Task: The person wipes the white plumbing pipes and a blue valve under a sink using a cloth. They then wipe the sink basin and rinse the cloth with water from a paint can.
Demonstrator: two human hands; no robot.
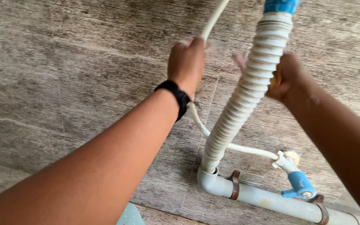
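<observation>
Left hand [187, 62]: your fist is clenched round the thin white hose [199, 125].
Right hand [289, 77]: grasping the corrugated drain hose [246, 98] mid-length, behind it.
Hose location: against the tiled wall [63, 83], foot seated in the grey elbow [211, 181].
Step, judged: working the drain hose.
Next move: needs steady grip, no kinking.

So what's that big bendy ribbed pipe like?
The corrugated hose is off-white, grimy plastic, ribbed all along. It slants down the wall from a blue fitting at the top into a grey elbow pipe at the bottom. The right hand sits just behind it; whether it touches is unclear.
</observation>
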